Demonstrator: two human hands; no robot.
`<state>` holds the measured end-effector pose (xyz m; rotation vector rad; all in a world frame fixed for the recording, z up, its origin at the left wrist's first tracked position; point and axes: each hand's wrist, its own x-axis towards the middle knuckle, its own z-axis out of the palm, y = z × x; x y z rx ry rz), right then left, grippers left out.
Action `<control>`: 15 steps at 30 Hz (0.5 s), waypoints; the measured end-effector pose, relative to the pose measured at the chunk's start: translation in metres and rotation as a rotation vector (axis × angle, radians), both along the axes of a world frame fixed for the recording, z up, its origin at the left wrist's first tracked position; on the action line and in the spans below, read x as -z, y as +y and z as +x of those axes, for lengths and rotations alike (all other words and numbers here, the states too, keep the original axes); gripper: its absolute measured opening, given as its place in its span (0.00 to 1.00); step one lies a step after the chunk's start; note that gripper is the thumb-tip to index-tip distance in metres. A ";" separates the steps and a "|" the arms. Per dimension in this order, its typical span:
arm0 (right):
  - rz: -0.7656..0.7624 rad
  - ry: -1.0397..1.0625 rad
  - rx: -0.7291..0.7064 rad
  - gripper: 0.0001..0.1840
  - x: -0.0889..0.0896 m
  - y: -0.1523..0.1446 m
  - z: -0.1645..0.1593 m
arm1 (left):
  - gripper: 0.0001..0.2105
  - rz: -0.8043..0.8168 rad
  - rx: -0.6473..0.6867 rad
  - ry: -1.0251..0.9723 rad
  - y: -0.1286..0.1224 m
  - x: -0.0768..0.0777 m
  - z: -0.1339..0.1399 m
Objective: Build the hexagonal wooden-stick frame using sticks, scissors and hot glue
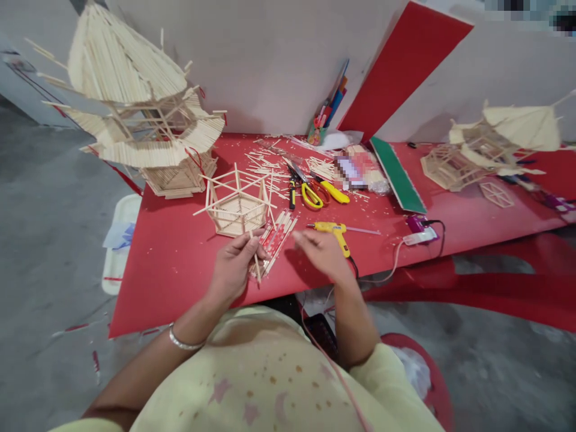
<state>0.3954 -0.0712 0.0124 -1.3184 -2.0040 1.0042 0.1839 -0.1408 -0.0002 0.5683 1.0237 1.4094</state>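
My left hand [231, 267] pinches a thin wooden stick [257, 264] between thumb and fingers, with the stick pointing down toward the table's front edge. Just beyond it stands a small hexagonal stick frame [238, 207], its floor laid with sticks and more sticks crossing over its top. Beneath and right of that hand lies a red-patterned packet with loose sticks [281, 231]. My right hand [320, 251] is raised over the table, slightly blurred, its fingers drawn together; whatever they hold, if anything, I cannot make out. A yellow glue gun [333, 231] with a glue stick lies beside it.
A tall stick pagoda [148, 114] stands at the left; a smaller one [490, 147] sits far right. Scissors [310, 192], a yellow-handled tool [333, 189] and scattered sticks lie behind. A green board [398, 174], pen cup [317, 132] and cabled power strip [420, 236] are also on the red table.
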 end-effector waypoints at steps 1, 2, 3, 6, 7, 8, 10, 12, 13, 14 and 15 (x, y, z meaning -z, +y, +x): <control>0.087 -0.052 0.110 0.25 0.002 0.021 0.011 | 0.23 -0.005 0.034 -0.001 0.000 0.001 0.003; 0.171 -0.124 0.209 0.22 0.003 0.044 0.020 | 0.24 -0.005 0.057 -0.003 0.000 0.000 0.005; 0.231 -0.227 0.275 0.19 0.005 0.068 0.026 | 0.25 -0.001 0.068 -0.001 0.000 0.000 0.007; 0.249 -0.581 0.300 0.22 0.013 0.133 0.028 | 0.22 0.022 0.039 0.024 0.000 -0.004 0.013; 0.202 -0.685 0.277 0.24 0.015 0.150 0.025 | 0.20 0.028 0.029 0.029 0.000 -0.005 0.013; 0.153 -0.770 0.251 0.26 0.019 0.163 0.020 | 0.19 0.030 0.015 0.031 0.000 -0.007 0.013; 0.091 -0.858 0.211 0.28 0.024 0.181 0.013 | 0.17 0.027 -0.027 0.028 0.001 -0.008 0.011; 0.079 -0.867 0.187 0.31 0.027 0.190 0.009 | 0.17 0.014 -0.086 0.025 0.001 -0.010 0.007; 0.079 -0.855 0.183 0.32 0.027 0.192 0.010 | 0.17 0.007 -0.112 0.027 0.001 -0.010 0.006; 0.084 -0.841 0.189 0.33 0.027 0.193 0.012 | 0.17 0.006 -0.128 0.028 0.001 -0.010 0.004; 0.103 -0.817 0.208 0.33 0.025 0.192 0.014 | 0.17 0.011 -0.139 0.027 0.001 -0.011 0.003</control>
